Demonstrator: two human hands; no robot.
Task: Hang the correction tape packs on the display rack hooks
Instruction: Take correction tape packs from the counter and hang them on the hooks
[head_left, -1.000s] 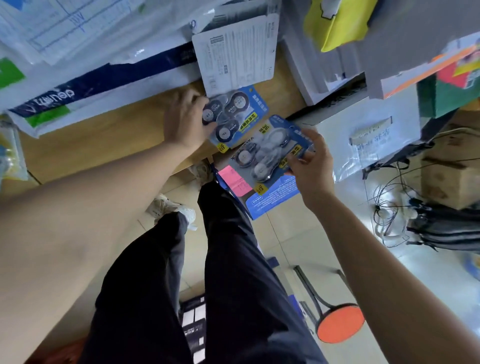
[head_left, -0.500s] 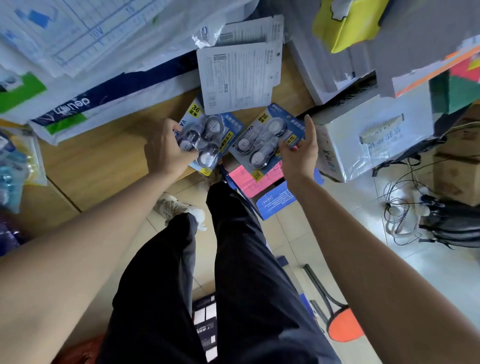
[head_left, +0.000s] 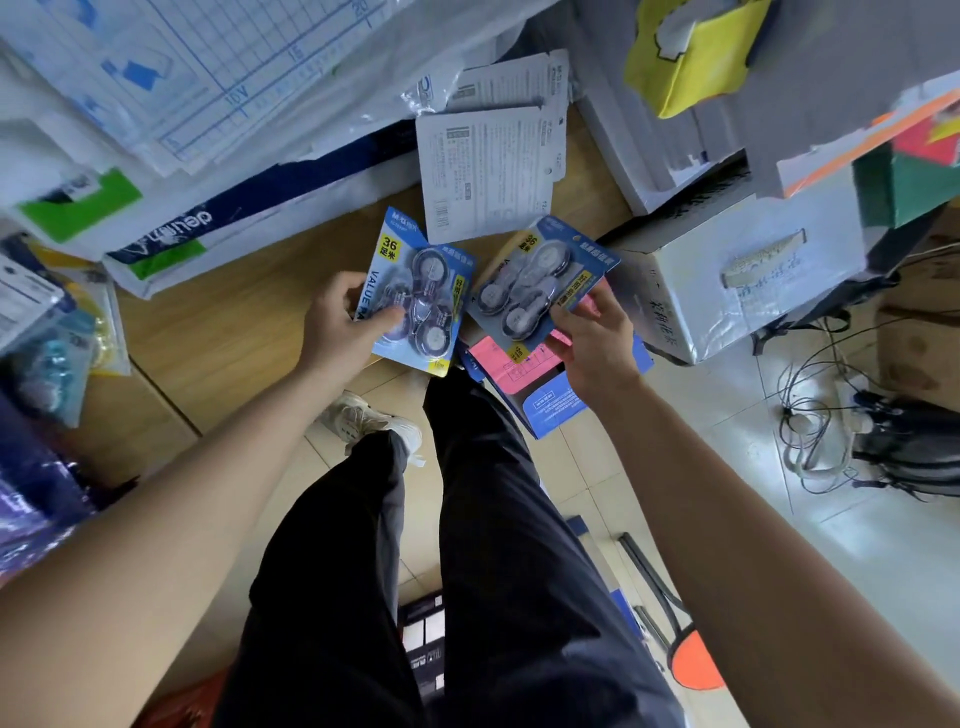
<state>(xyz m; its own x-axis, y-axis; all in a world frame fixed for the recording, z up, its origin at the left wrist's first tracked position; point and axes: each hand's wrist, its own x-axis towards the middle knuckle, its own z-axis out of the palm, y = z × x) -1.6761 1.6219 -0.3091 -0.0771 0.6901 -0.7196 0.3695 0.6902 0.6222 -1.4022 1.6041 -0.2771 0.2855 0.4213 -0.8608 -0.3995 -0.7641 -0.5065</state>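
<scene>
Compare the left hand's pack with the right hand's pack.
The left pack holds dark-rimmed tapes; the right pack holds whiter ones. The left hand lays its thumb across the left pack's blister; the right hand pinches the right pack by its lower edge. Shared: both are blue cards with three tapes and a yellow 36 label, neither hung yet.

One head-worn wide-angle view looks steeply down, close over the table (head_left: 218, 322).
</scene>
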